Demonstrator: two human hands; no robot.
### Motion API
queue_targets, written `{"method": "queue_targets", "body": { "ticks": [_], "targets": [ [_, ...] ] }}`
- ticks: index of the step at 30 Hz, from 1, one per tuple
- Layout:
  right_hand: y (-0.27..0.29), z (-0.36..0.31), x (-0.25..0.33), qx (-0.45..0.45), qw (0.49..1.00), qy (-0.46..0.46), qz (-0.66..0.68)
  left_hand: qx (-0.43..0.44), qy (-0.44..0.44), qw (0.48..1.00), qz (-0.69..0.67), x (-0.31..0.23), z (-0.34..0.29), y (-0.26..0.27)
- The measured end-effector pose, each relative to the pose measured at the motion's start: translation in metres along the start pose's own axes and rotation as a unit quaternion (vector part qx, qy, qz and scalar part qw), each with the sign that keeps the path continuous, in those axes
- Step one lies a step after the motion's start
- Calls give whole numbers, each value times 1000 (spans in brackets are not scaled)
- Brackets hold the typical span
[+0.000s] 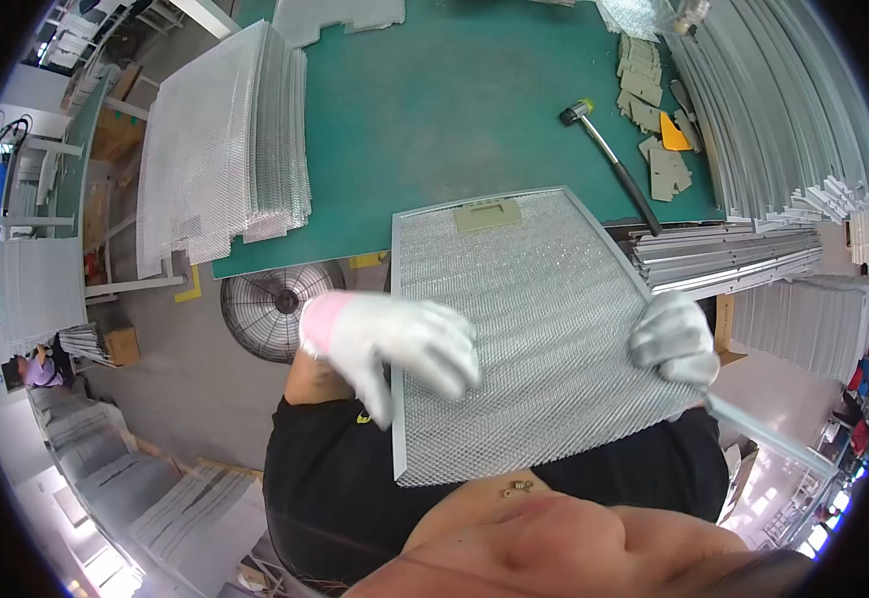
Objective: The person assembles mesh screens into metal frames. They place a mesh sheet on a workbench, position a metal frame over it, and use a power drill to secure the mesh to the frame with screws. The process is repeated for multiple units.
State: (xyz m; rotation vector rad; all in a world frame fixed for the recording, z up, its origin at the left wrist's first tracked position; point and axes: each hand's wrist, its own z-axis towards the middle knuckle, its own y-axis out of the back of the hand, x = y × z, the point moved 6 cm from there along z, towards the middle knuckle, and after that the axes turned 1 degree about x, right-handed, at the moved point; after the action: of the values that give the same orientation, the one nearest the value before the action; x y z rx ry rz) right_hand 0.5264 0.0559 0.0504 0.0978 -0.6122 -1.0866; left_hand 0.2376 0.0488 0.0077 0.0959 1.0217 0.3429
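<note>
A silver mesh filter panel (524, 309) leans from the green table's edge down to my lap, with a slim metal frame along its left, top and right sides. A beige plate with a slot (487, 215) sits at its top edge. My right hand (674, 339), in a white glove, is closed around the panel's right edge. From beside that hand a metal strip (773, 437) sticks out to the lower right; its join to the frame is hidden. My gloved left hand (399, 344) is over the panel's left edge, thumb and fingers apart. Whether it touches the mesh, I cannot tell.
On the green table (434, 110), a mallet (614, 164) lies right of the middle. Mesh sheets (220, 149) are stacked at left. Beige plates (666, 171), an orange piece (674, 132) and stacked metal strips (783, 110) are at right. A floor fan (283, 304) stands below the table's left edge.
</note>
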Motion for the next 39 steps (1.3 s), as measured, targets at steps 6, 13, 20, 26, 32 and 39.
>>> {"method": "queue_targets", "body": {
  "ticks": [6, 13, 20, 26, 32, 39],
  "targets": [
    [-10, -33, 5, -82, 997, -10, 1, -122, 408, 855, 296, 110, -46, 37],
    [-9, -35, 1, -57, 998, 19, 11, -80, 436, 816, 372, 103, -28, 56],
    [-3, -13, 0, -21, 1000, -5, -16, -90, 426, 831, 347, 103, -23, 59],
    [4, -5, -10, -79, 997, -4, -1, -193, 341, 883, 259, 95, -28, 62],
    [24, 47, -68, -241, 969, -47, -41, -255, 3, 938, 236, -43, -23, 63],
    [-19, -16, -157, -208, 907, -235, -279, -654, -12, 593, 469, -64, -16, 91]
  ]
}}
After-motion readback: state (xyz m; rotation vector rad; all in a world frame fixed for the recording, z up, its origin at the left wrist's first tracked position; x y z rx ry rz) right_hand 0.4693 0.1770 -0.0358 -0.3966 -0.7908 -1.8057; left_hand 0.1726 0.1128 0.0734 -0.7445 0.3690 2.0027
